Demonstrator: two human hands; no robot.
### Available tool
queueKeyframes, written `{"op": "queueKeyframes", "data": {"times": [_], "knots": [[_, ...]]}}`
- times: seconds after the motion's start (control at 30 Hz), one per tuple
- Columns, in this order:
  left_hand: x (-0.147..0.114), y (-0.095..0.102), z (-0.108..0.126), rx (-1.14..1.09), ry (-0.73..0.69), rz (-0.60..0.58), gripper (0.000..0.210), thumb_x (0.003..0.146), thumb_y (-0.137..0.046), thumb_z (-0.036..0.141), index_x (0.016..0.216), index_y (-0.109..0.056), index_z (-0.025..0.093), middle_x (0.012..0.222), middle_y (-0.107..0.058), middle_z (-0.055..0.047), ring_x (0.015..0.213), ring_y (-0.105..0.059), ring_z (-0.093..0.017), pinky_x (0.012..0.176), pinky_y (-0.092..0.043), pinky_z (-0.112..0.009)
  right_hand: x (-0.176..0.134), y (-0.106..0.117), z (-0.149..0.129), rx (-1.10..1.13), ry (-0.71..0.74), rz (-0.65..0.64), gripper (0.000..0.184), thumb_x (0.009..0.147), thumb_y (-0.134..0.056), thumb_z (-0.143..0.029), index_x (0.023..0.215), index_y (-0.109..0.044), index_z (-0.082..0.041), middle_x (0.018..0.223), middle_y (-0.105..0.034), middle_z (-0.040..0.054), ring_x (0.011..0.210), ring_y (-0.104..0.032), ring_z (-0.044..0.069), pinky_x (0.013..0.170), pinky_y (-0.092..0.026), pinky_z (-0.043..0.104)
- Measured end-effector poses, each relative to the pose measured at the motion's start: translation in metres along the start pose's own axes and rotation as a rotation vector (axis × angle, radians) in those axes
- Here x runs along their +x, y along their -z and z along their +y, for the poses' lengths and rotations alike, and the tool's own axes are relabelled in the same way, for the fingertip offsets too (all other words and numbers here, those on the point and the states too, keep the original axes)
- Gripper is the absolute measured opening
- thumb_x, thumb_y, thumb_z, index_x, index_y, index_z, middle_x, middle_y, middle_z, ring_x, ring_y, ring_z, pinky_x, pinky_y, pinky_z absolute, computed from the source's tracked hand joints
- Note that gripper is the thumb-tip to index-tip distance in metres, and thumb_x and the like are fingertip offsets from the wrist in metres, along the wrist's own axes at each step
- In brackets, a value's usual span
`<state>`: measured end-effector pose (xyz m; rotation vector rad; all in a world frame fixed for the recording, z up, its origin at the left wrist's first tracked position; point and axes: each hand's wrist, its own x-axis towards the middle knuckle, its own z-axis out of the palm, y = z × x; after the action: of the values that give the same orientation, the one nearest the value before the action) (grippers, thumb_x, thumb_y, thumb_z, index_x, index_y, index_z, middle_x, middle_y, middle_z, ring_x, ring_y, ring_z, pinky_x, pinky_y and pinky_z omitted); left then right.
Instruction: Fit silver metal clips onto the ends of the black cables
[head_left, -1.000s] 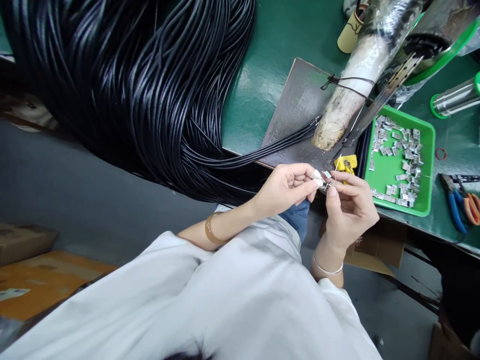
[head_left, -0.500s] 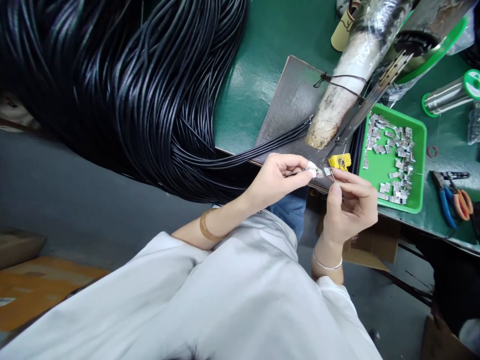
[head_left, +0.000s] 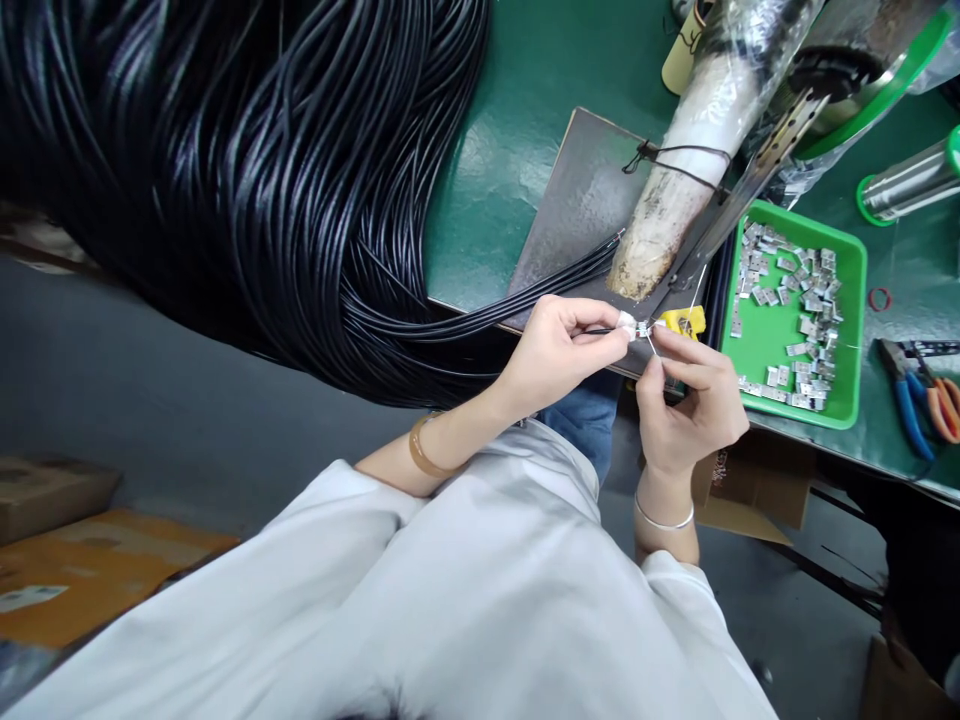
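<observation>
My left hand (head_left: 566,342), a white cover on a fingertip, pinches a black cable (head_left: 598,331) close to its end. At those fingertips, a small metal USB connector (head_left: 643,329) meets the cable end. My right hand (head_left: 686,395) is closed, its index fingertip at the connector's other end. A thin strand of solder wire (head_left: 652,345) passes between its thumb and index finger. Exactly how the cable end and connector touch is too small to make out. Just beyond the right fingers sits a yellow holder (head_left: 684,321), below the white-wrapped tube (head_left: 667,205).
A green tray (head_left: 860,330) of loose USB connectors stands right of my hands. Pliers (head_left: 909,400) and a solder spool (head_left: 911,185) lie farther right. A metal arm (head_left: 754,185) slants over the grey plate (head_left: 574,195). Black cables (head_left: 300,180) heap at left.
My right hand has moved slightly left, bringing the USB connector up against the cable end at my left fingertips. The left hand has barely moved. The view has shifted a little.
</observation>
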<state>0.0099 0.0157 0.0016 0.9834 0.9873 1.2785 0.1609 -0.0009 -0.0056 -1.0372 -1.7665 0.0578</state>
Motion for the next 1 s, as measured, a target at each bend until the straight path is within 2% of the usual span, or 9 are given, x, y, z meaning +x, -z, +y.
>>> {"op": "queueKeyframes", "data": {"times": [0.17, 0.43, 0.57, 0.67, 0.87, 1.0], "knots": [[0.003, -0.002, 0.004, 0.017, -0.023, 0.020, 0.011, 0.075, -0.070, 0.021, 0.071, -0.073, 0.010, 0.068, -0.066, -0.001, 0.061, -0.056, -0.007, 0.057, -0.046, -0.016, 0.005, 0.001, 0.000, -0.021, 0.016, -0.020, 0.020, 0.079, -0.070, -0.007, 0.092, -0.063, -0.022, 0.105, -0.077, 0.0022, 0.094, -0.075, 0.018, 0.082, -0.063, 0.034], [0.004, -0.002, 0.011, 0.093, -0.050, 0.035, 0.011, 0.074, -0.067, 0.018, 0.070, -0.073, 0.011, 0.060, -0.060, 0.001, 0.052, -0.045, -0.004, 0.048, -0.036, -0.015, 0.009, 0.002, -0.003, -0.076, 0.090, 0.003, 0.019, 0.077, -0.074, -0.009, 0.086, -0.062, -0.021, 0.103, -0.077, 0.0018, 0.090, -0.075, 0.018, 0.079, -0.064, 0.034], [0.004, -0.002, 0.007, 0.083, -0.022, 0.004, 0.011, 0.074, -0.065, 0.018, 0.071, -0.072, 0.010, 0.068, -0.066, -0.001, 0.058, -0.053, -0.006, 0.052, -0.043, -0.015, 0.004, 0.001, 0.000, 0.019, -0.007, -0.029, 0.017, 0.082, -0.069, -0.010, 0.092, -0.061, -0.020, 0.115, -0.074, 0.0048, 0.098, -0.075, 0.020, 0.080, -0.065, 0.036], [0.002, -0.003, 0.006, 0.103, -0.030, 0.005, 0.013, 0.076, -0.065, 0.019, 0.073, -0.073, 0.009, 0.068, -0.066, -0.001, 0.055, -0.050, -0.004, 0.049, -0.039, -0.014, 0.003, 0.002, 0.000, 0.055, -0.108, -0.066, 0.017, 0.085, -0.067, -0.010, 0.097, -0.062, -0.020, 0.121, -0.072, 0.0062, 0.101, -0.075, 0.021, 0.084, -0.065, 0.040], [0.000, -0.006, 0.012, 0.160, -0.166, 0.045, 0.009, 0.074, -0.066, 0.015, 0.073, -0.072, 0.009, 0.066, -0.065, 0.000, 0.049, -0.042, -0.001, 0.044, -0.032, -0.012, 0.013, 0.003, -0.008, 0.008, -0.056, -0.042, 0.021, 0.079, -0.072, -0.006, 0.094, -0.068, -0.021, 0.109, -0.076, 0.0035, 0.102, -0.074, 0.022, 0.087, -0.064, 0.039], [0.001, -0.004, 0.013, 0.166, -0.126, 0.026, 0.009, 0.074, -0.065, 0.016, 0.072, -0.071, 0.009, 0.064, -0.063, 0.001, 0.051, -0.042, -0.001, 0.045, -0.032, -0.012, 0.011, 0.002, -0.010, 0.047, -0.075, -0.031, 0.019, 0.080, -0.071, -0.007, 0.092, -0.065, -0.020, 0.115, -0.075, 0.0047, 0.100, -0.075, 0.021, 0.082, -0.066, 0.037]]}}
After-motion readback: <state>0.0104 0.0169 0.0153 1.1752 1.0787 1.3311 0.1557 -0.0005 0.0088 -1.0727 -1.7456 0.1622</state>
